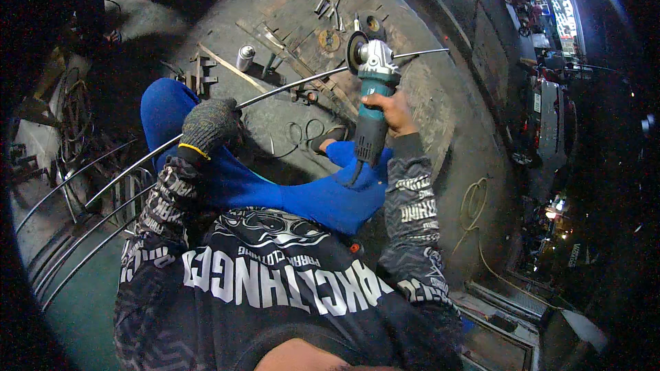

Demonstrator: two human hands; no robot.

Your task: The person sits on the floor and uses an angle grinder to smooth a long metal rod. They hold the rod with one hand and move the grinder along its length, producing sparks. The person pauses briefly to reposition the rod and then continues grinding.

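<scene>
My left hand, in a dark knit glove with a yellow cuff edge, is closed around a long thin metal rod. The rod runs from the lower left across to the upper right. Bare, my right hand grips the teal and black body of an angle grinder. The grinder's head points away from me, and its dark disc stands on edge at the rod. Whether disc and rod touch, I cannot tell. My right fingers are partly hidden behind the tool.
A spray can stands beyond the rod, near wooden strips. Short metal pieces and a worn tan disc lie farther off. More bent rods are at left. A pale hose loops on the floor at right.
</scene>
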